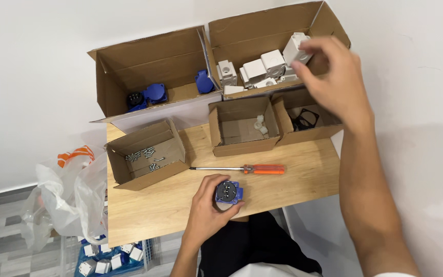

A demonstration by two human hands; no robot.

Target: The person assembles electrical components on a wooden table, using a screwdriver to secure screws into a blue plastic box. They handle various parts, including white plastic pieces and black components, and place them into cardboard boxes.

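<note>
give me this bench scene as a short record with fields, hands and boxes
left hand: left hand holds blue socket insert on wooden table
right hand: right hand fingers on white housing in top right box
tool: orange-handled screwdriver lying flat
screws: in small box
blue parts: in top left box

At the middle of the frame my orange-handled screwdriver [242, 169] lies on the wooden table [155, 210]. Left of it sits a small box of screws [147, 156]. Above centre, a small box [242, 125] holds white bits, perhaps plastic caps. Lower left, a plastic bag [70, 197] slumps.
</note>
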